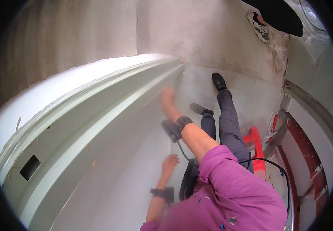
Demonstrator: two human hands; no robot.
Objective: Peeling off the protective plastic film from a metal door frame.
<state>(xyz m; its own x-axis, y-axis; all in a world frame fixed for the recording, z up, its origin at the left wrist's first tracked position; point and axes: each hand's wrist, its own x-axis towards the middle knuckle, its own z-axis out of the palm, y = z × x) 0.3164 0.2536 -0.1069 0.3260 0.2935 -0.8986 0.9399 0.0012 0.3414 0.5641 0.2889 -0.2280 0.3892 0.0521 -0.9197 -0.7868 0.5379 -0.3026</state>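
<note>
My right hand [167, 96], blurred by motion, is beside a long pale-green moulded frame [108, 111]; its fingers are too smeared to read. Lower down, my left hand [170, 164] is in front of a smooth whitish surface [112, 184], fingers partly bent and apart, with nothing visible in them. Whether it touches that surface I cannot tell. Each wrist carries a black strap with a dark box, and a cable runs from the right one. Near its lower end the frame has a dark rectangular cut-out [30, 167]. Its outer edge meets a white strip [85, 75].
Another person's shoe [259, 27] and black garment [280, 15] show at the upper right, near clear plastic sheeting [309, 30]. Beside my legs is a red plastic object [256, 144] with a loop-shaped part. Dark-red bars [303, 140] and a black cable [278, 166] lie to the right.
</note>
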